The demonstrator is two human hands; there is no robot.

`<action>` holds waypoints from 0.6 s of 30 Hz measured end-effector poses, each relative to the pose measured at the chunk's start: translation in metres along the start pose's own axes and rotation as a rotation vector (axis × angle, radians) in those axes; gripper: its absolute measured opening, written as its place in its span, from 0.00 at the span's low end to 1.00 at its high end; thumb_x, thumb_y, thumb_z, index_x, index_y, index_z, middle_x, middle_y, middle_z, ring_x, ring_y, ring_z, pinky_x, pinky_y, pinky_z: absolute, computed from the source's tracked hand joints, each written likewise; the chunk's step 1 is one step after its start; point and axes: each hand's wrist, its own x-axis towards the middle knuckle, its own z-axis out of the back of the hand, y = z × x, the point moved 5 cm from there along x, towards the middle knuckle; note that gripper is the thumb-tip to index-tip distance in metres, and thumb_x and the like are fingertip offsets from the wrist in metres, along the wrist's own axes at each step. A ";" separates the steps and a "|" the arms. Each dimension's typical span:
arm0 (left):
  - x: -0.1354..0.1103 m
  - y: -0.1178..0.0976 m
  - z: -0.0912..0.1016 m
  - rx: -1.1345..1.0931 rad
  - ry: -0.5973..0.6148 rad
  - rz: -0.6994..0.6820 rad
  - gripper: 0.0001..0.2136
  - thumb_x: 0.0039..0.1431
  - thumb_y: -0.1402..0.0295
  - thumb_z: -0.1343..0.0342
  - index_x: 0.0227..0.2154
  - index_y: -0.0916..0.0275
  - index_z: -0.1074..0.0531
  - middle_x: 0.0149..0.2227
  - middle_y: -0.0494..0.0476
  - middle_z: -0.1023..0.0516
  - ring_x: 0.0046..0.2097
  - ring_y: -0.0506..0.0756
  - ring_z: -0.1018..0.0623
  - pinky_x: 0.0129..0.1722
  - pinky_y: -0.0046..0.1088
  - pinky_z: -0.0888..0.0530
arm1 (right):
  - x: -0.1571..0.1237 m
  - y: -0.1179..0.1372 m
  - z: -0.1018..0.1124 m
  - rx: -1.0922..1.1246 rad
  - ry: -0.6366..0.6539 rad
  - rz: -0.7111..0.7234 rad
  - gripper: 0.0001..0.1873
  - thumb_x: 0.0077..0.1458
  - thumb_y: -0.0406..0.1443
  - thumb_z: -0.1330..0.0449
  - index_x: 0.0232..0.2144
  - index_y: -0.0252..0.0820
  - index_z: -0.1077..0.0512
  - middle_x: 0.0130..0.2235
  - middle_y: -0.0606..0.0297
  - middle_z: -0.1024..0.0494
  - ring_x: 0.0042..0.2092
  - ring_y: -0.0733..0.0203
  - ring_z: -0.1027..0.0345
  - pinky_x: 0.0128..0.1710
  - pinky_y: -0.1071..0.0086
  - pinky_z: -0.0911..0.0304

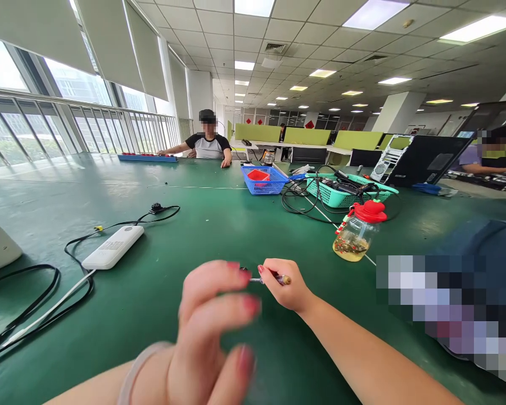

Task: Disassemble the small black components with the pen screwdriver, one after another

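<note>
My right hand is closed in a pinch on a small screwdriver with a brown handle and a thin metal shaft pointing left, held just above the green table. My left hand is raised close to the camera and blurred. Its thumb and forefinger pinch a tiny dark part at the screwdriver's tip. The other fingers curl loosely. A pale bracelet sits on my left wrist.
A white power strip with black and white cables lies at left. A glass jar with a red lid stands right. Blue basket, green basket and a laptop sit farther back. Two people sit at the table.
</note>
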 end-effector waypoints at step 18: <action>0.037 0.097 -0.081 0.132 0.369 0.340 0.20 0.45 0.63 0.32 0.44 0.49 0.24 0.59 0.55 0.33 0.65 0.69 0.46 0.62 0.58 0.44 | -0.008 0.026 0.008 -0.055 -0.081 0.243 0.18 0.60 0.36 0.51 0.18 0.43 0.44 0.18 0.70 0.42 0.21 0.67 0.51 0.23 0.70 0.51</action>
